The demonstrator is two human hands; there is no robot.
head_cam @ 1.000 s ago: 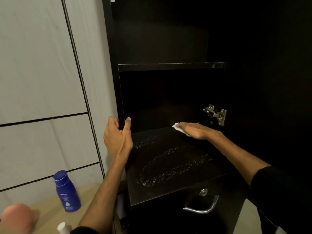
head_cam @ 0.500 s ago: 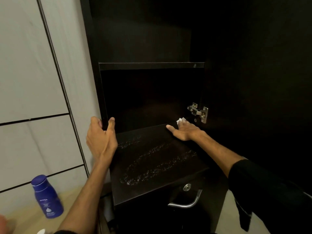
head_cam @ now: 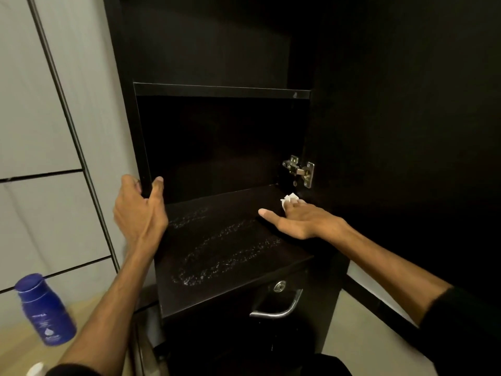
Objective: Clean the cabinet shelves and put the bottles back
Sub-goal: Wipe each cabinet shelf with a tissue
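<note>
The dark cabinet stands with its door swung out to the right. Its lower shelf [head_cam: 225, 283] carries wet, streaky wipe marks. My right hand [head_cam: 301, 219] lies flat on the shelf's back right corner, thumb stretched left, pressing a small white tissue [head_cam: 289, 198] under its fingertips. My left hand [head_cam: 139, 213] grips the front edge of the cabinet's left side panel [head_cam: 142, 137], thumb inside and fingers outside. A blue lotion bottle [head_cam: 44, 310] stands on the beige surface at the lower left. No bottle is on the shelf.
An upper shelf [head_cam: 219, 90] spans the cabinet above my hands. A metal hinge [head_cam: 299, 169] sits at the right side by the tissue. Below the shelf is a drawer front with a lock and a metal handle [head_cam: 276, 308]. A white cap [head_cam: 35, 369] peeks in at the bottom left.
My right hand has slid the tissue from the shelf's back middle to the back right corner by the hinge. The view shifted; my left hand kept its hold on the panel.
</note>
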